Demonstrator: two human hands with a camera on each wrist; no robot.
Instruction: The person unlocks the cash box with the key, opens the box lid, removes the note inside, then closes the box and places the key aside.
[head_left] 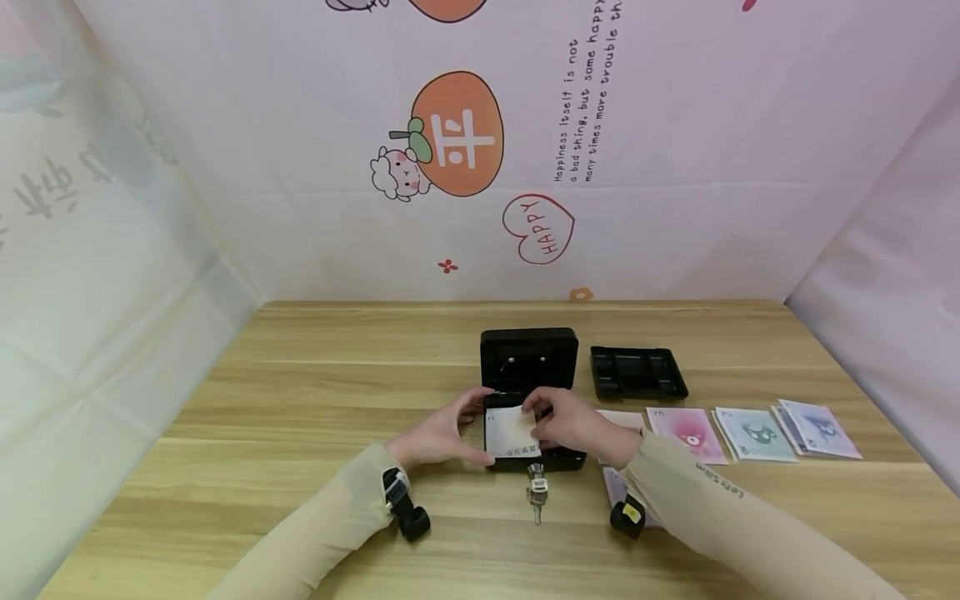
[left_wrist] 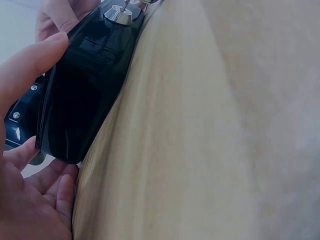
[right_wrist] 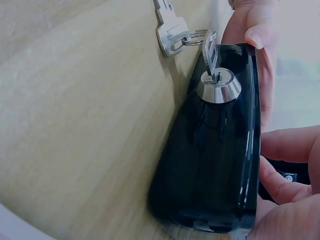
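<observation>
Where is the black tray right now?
In the head view, the tray lies on the table, right of the box's open lid and beyond the pink note.

Wooden table (head_left: 480, 550), pale backdrop (head_left: 660, 217) (cartoon-printed)

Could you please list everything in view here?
Box: 1, black, open, centre
Lock: 1, silver, box front
Keys: at least 2, silver, at lock
Tray: 1, black, right of box
Note: 1, cream, over box
Other notes: several, mixed colours, right of box
Table: 1, light wood, underneath
Cloth: count unclear, white, around table
Wrist cameras: 2, black, foreground
Sleeves: 2, beige, foreground
Left hand: 1, at box's left end
Right hand: 1, at note
</observation>
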